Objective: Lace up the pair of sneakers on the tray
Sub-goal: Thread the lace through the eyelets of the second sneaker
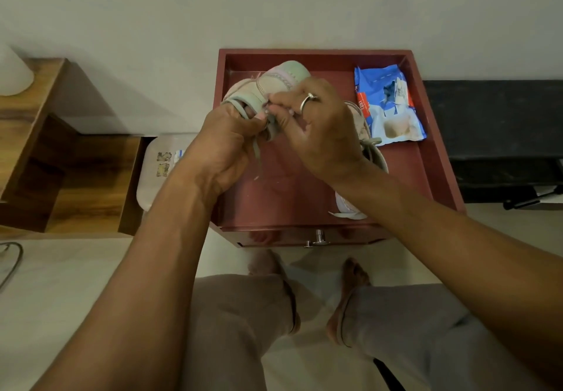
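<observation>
1. Tray (313,53): second sneaker (376,156) lies in it under the right forearm
2. Sneaker (274,81) held above the tray's left half; long axis runs from the fingers away toward the wall
3. Left hand (227,144) grips the sneaker's near end; right hand (323,128), just as near, pinches the lace (256,150)
4. Lace tail hangs toward the person

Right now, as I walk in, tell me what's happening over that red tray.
A person is lacing a pastel sneaker held above the red tray. The left hand grips the sneaker's side, and the right hand pinches the lace near an eyelet; a loose end hangs below. The second sneaker lies in the tray under the right forearm, lace ends trailing. A blue packet sits in the tray's far right corner.
</observation>
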`<state>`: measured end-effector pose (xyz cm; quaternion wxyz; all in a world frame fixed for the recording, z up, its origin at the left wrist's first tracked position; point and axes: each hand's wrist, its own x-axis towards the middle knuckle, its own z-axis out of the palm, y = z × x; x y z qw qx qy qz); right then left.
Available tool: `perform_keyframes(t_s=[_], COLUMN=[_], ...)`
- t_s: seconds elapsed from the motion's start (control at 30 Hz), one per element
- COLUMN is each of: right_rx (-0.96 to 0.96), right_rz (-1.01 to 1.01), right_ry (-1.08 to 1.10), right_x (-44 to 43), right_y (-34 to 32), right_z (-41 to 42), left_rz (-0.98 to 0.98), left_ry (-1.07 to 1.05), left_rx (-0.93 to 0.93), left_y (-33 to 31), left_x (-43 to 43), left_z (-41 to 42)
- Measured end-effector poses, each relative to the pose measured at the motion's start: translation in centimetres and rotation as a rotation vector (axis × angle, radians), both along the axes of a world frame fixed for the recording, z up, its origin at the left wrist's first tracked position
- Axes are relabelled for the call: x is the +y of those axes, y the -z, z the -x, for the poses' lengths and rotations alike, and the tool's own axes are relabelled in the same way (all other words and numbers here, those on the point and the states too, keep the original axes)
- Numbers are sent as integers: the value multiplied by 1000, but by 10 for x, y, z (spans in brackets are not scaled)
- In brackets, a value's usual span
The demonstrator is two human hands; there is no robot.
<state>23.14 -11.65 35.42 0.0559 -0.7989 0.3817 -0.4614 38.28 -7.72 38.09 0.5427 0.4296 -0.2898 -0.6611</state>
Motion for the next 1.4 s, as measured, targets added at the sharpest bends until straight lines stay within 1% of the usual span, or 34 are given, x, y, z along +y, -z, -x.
perform_keyframes(t_s=[0.07,0.1,0.17,0.23,0.3,0.4,0.57,0.67,0.77,0.87,0.97,1.07,1.1,1.23,1.3,1.4], right_rx=[42,63,86,65,66,100,66,93,103,67,83,170,206,306,308,250], right_rz=[20,40,86,109,117,127,126,110,97,96,52,-10,-21,-62,-171,-422], right_ry=[-54,-46,37,113,84,-5,125,39,14,103,115,38,47,213,155,13], right_x=[2,0,-7,-12,-9,1,-11,-1,0,-7,-6,-3,-6,-19,-18,-16], right_y=[-1,-2,-7,-9,-5,-1,-9,-5,-8,-13,-14,-14,-16,-23,-25,-28], right_z=[1,3,10,14,12,8,12,7,7,9,7,5,6,9,10,13], left_rz=[4,5,13,8,13,25,26,40,50,11,0,3,-2,1,-4,-23], left_ry=[0,3,2,-12,8,25,17,36,57,44,38,53,63,147,184,220], left_rx=[21,28,32,55,63,20,-9,-91,-46,-4,-77,-209,-261,-412,-487,-543], left_y=[1,1,1,1,1,1,0,0,0,-5,-3,2,3,5,4,6], left_x=[1,2,0,-3,-3,0,-3,-1,2,1,-2,-2,-1,0,2,4], left_z=[-2,-3,-1,1,2,1,3,2,-1,2,5,5,5,8,9,7])
